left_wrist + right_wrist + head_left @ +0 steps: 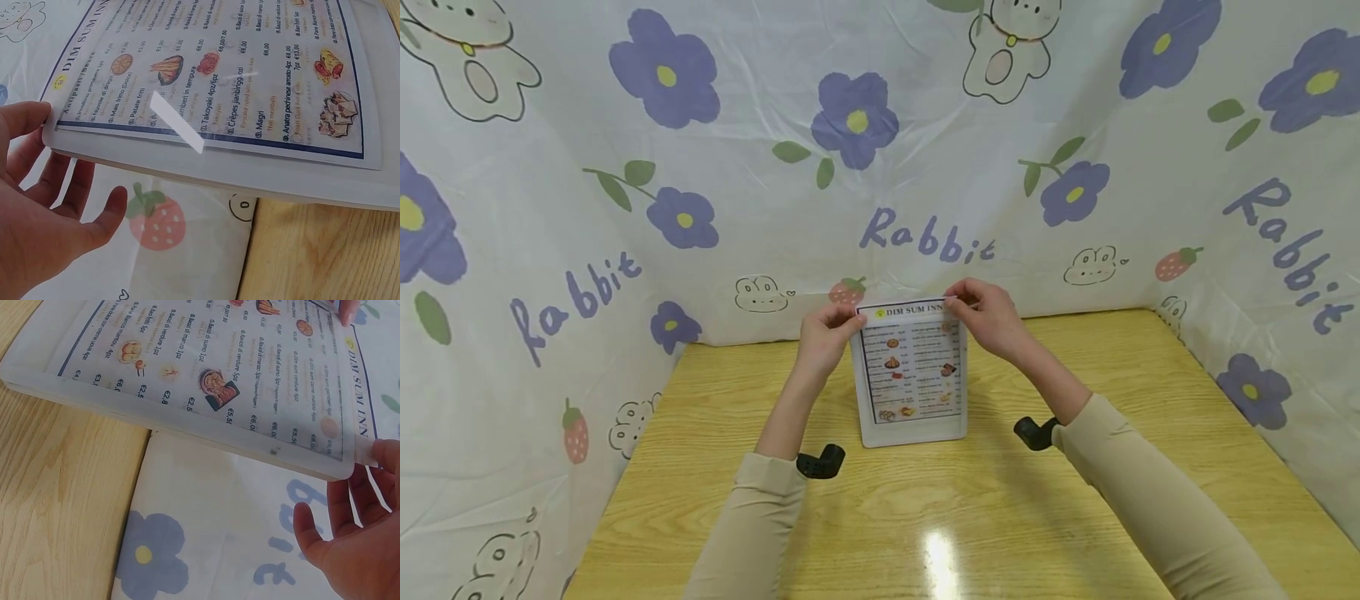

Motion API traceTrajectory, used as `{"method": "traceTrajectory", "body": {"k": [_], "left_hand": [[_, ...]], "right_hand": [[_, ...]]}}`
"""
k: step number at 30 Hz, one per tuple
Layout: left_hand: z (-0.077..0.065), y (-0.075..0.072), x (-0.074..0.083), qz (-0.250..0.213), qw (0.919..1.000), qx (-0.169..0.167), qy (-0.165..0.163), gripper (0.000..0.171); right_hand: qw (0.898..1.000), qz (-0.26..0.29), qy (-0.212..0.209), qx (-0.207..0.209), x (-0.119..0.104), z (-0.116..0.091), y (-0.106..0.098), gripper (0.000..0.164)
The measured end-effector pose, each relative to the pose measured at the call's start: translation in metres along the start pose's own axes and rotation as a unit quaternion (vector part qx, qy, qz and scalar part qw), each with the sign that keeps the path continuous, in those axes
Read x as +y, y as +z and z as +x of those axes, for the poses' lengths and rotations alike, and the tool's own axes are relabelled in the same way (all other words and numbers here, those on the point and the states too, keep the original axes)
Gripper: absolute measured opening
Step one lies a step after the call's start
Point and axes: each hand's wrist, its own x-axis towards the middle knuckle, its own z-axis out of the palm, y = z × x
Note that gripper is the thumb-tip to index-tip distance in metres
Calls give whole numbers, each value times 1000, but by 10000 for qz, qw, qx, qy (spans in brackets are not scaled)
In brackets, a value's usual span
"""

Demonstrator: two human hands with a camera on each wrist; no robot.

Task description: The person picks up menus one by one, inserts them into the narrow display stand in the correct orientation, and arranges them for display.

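A printed menu sheet (917, 367) headed "DIM SUM INN" sits inside a clear holder (917, 435) that stands upright on the table, facing me. The sheet's heading strip pokes out above the holder's top edge. My left hand (822, 340) pinches the sheet's top left corner. At the top right corner my right hand (992, 319) pinches it too. In the left wrist view the left thumb and fingers (31, 122) lie at the sheet's edge beside the holder. The right wrist view has the right fingertips (387, 450) at the strip that juts past the holder.
The wooden table (917, 517) has a bright reflection near its front. A white cloth (917, 192) printed with flowers, rabbits and strawberries hangs behind and along both sides. Each wrist wears a small black camera mount, one at the left (822, 462), one at the right (1036, 433).
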Motion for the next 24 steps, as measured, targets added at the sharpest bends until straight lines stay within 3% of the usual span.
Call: {"method": "traceTrajectory", "body": {"k": [11, 20, 24], "left_hand": [[0, 0, 7, 21, 9992, 4, 397, 20], [0, 0, 7, 119, 9989, -48, 456, 15], [0, 0, 4, 67, 9989, -38, 471, 16]], "right_hand": [[9999, 34, 128, -94, 0, -4, 0, 20], [9998, -108, -80, -150, 7, -6, -2, 20], [9984, -447, -341, -36, 10, -8, 0, 19]]}}
